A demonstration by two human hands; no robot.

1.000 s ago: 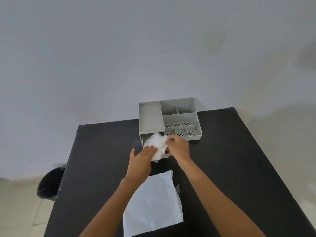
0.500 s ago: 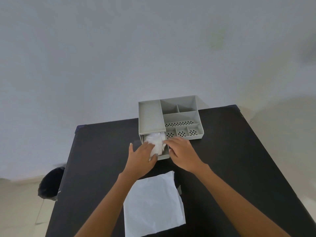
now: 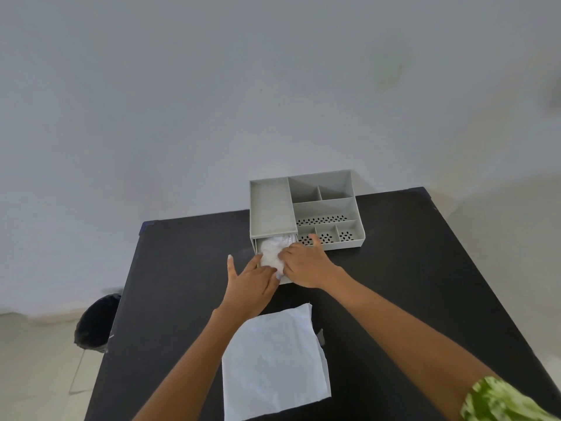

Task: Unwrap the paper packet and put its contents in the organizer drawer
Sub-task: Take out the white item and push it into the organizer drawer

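Observation:
A grey organizer [image 3: 273, 208] stands at the far edge of the black table [image 3: 425, 268], with its drawer [image 3: 257, 250] pulled out toward me. A crumpled white bundle [image 3: 273, 252] lies in the drawer. My left hand [image 3: 250, 284] rests at the drawer's front with its fingers spread against the bundle. My right hand [image 3: 306, 262] lies flat on the bundle's right side and presses it down. A flat white paper sheet [image 3: 273, 360] is spread on the table close to me, between my forearms.
The organizer's top has several open compartments [image 3: 324, 208], some with perforated floors. A black bin [image 3: 95, 322] stands on the floor left of the table. A white wall rises right behind the organizer.
The white bundle has gone down from above the drawer's front into the drawer. Both hands followed it and now lie flatter on it.

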